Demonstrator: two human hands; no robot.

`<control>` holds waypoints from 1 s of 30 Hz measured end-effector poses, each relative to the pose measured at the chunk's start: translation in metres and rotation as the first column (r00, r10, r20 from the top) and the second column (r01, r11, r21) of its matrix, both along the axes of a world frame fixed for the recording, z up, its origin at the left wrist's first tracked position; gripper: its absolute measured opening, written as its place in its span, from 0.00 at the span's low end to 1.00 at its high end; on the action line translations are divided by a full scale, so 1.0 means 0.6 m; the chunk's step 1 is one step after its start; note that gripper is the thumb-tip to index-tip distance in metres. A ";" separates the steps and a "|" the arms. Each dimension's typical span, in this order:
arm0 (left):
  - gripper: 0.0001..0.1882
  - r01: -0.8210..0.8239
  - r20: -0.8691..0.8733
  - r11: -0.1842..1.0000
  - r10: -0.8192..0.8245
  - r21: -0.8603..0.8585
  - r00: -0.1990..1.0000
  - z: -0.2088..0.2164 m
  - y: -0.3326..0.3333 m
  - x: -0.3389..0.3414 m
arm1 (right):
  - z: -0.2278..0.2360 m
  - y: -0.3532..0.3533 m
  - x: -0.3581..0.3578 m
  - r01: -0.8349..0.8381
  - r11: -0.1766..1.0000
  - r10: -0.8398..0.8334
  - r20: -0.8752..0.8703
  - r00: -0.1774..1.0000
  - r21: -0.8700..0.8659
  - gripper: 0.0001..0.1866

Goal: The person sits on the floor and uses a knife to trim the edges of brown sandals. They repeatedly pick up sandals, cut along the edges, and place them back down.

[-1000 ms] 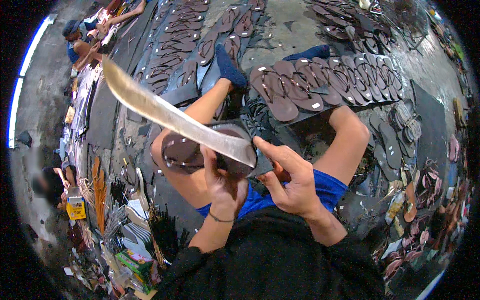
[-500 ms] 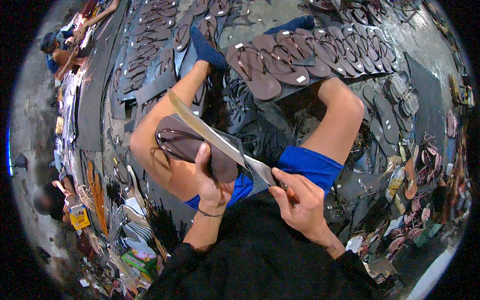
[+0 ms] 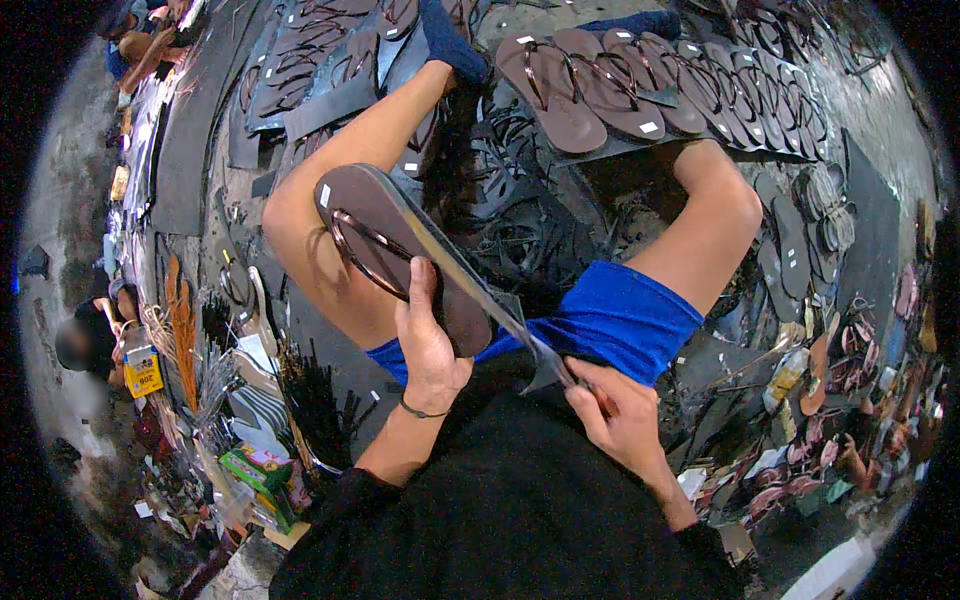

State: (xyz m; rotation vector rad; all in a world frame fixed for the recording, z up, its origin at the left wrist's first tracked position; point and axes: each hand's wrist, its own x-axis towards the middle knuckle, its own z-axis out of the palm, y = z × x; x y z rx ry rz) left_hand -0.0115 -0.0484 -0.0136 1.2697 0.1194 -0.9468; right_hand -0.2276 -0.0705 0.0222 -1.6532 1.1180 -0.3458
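Overlapping brown flip-flops with glossy straps (image 3: 685, 120) line the upper right, likely to save room. At centre, a long, curved steel knife (image 3: 452, 260) runs along the edge of a brown, glossy-strapped flip-flop (image 3: 385, 215); the left hand (image 3: 432, 350) clamps its sole, thumb on top, apparently for steadiness; the right hand (image 3: 622, 408) curls around the knife's handle.

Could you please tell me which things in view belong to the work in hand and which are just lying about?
In use:
- brown flip-flop, in the left hand
- long blade, in the right hand
- perhaps the row of similar flip-flops

Apparently just lying about:
- yellow box
- green box
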 end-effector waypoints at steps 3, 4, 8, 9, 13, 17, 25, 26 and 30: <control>0.20 0.026 0.008 1.000 -0.026 -0.014 1.000 -0.001 0.006 -0.002 | -0.007 0.016 -0.030 -0.037 0.997 0.035 -0.041 0.999 -0.064 0.15; 0.20 0.046 0.013 0.999 -0.045 -0.020 0.999 -0.004 0.009 -0.003 | -0.006 0.017 -0.030 -0.039 0.996 0.035 -0.051 0.998 -0.075 0.15; 0.20 0.083 0.048 0.996 -0.085 0.024 0.995 -0.002 0.028 -0.006 | -0.019 -0.005 0.026 -0.028 0.998 0.027 -0.021 0.999 -0.057 0.15; 0.19 0.084 0.051 0.996 -0.085 0.022 0.995 -0.001 0.033 -0.006 | -0.030 -0.007 0.048 -0.019 0.999 0.019 0.003 1.000 -0.046 0.15; 0.19 0.101 0.040 0.993 -0.103 0.053 0.994 0.003 0.035 0.002 | -0.061 -0.036 0.114 -0.005 0.997 0.014 0.114 0.993 -0.083 0.14; 0.20 0.052 0.001 0.994 -0.052 0.094 0.999 0.013 0.029 0.000 | -0.093 -0.057 0.172 0.033 0.968 0.011 0.177 0.984 -0.248 0.13; 0.19 0.181 0.033 0.980 -0.184 0.084 0.982 0.005 0.070 0.004 | -0.102 -0.139 0.273 -0.061 0.987 0.091 0.201 0.975 -0.150 0.13; 0.19 0.253 0.036 0.966 -0.255 0.062 0.966 0.005 0.080 0.001 | -0.108 -0.164 0.285 -0.141 0.985 0.156 0.160 0.975 -0.101 0.13; 0.20 0.192 0.134 0.971 -0.211 0.139 0.968 -0.017 0.071 0.012 | -0.126 -0.179 0.269 -0.140 0.965 0.070 0.295 0.953 0.222 0.18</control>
